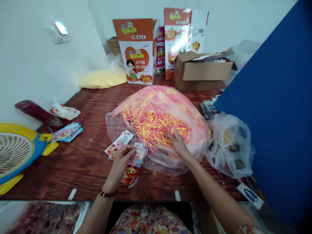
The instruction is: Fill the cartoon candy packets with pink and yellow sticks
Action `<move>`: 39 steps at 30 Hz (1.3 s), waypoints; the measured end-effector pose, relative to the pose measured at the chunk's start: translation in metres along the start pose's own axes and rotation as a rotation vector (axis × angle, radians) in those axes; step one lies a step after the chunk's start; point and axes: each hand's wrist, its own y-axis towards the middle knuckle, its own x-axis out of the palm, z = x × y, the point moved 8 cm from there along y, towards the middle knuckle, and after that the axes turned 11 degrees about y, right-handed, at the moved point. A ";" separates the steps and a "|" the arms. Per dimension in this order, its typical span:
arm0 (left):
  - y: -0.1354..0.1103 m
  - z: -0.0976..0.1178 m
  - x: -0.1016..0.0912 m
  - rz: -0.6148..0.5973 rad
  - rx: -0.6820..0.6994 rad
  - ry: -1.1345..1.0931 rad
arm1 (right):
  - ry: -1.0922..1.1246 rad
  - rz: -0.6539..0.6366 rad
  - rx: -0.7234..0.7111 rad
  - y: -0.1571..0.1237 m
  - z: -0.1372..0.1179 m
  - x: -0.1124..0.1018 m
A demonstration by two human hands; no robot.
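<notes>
Between the thumb and fingers of my left hand (123,156) is a clear printed packet (133,167) with a cartoon figure on it, hanging over the table's near side. Beside that hand lies another printed packet (123,139), on the edge of a big clear plastic bag (156,165). The bag lies open toward me and bulges with thin pink and yellow sticks (151,125). My right hand (177,142) reaches into its mouth, fingers curled around some sticks at the pile's right side; its fingertips are partly hidden among them.
Printed cartons (139,52) and an open brown box (207,73) stand at the back. A yellow and blue fan (14,152), more packets (67,132) and a dark red bottle (36,110) are at left. A knotted plastic bag (230,146) sits right, by a blue panel (275,113).
</notes>
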 end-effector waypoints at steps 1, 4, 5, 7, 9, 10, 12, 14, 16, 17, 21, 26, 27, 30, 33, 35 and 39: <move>0.000 0.000 0.004 -0.012 0.001 0.007 | -0.011 -0.019 0.010 -0.002 0.005 0.004; -0.001 0.006 0.014 -0.045 0.016 0.048 | 0.007 -0.066 0.029 -0.002 0.011 0.011; -0.002 0.008 0.017 -0.054 0.026 0.064 | 0.042 -0.067 0.038 -0.001 0.009 0.011; -0.002 0.013 0.024 -0.073 0.048 0.092 | 0.105 -0.064 0.044 0.001 -0.003 0.010; -0.001 0.017 0.032 -0.105 0.074 0.124 | 0.108 -0.096 0.020 -0.001 -0.025 0.012; 0.000 0.019 0.037 -0.129 0.086 0.142 | 0.086 -0.120 -0.007 -0.004 -0.038 0.015; 0.000 0.021 0.049 -0.194 0.110 0.177 | -0.001 -0.220 -0.091 -0.013 -0.063 0.026; -0.001 0.023 0.060 -0.254 0.136 0.212 | -0.130 -0.333 -0.222 -0.026 -0.083 0.039; -0.001 0.023 0.065 -0.282 0.158 0.256 | -0.258 -0.419 -0.330 -0.038 -0.093 0.050; -0.002 0.022 0.066 -0.284 0.165 0.284 | -0.312 -0.449 -0.361 -0.042 -0.093 0.053; -0.004 0.012 0.063 -0.287 0.154 0.383 | -0.462 -0.519 -0.382 -0.049 -0.085 0.058; -0.008 0.002 0.064 -0.339 0.111 0.395 | -0.462 -0.562 -0.385 -0.051 -0.083 0.058; -0.009 0.002 0.064 -0.345 0.107 0.388 | -0.443 -0.571 -0.383 -0.051 -0.083 0.058; -0.009 0.006 0.064 -0.339 0.102 0.366 | -0.377 -0.598 -0.371 -0.052 -0.083 0.059; -0.009 0.012 0.064 -0.337 0.103 0.319 | -0.377 -0.581 -0.379 -0.052 -0.082 0.059; -0.009 0.012 0.065 -0.351 0.095 0.286 | -0.387 -0.553 -0.402 -0.052 -0.083 0.058; -0.009 0.006 0.064 -0.345 0.103 0.335 | -0.353 -0.567 -0.369 -0.052 -0.080 0.058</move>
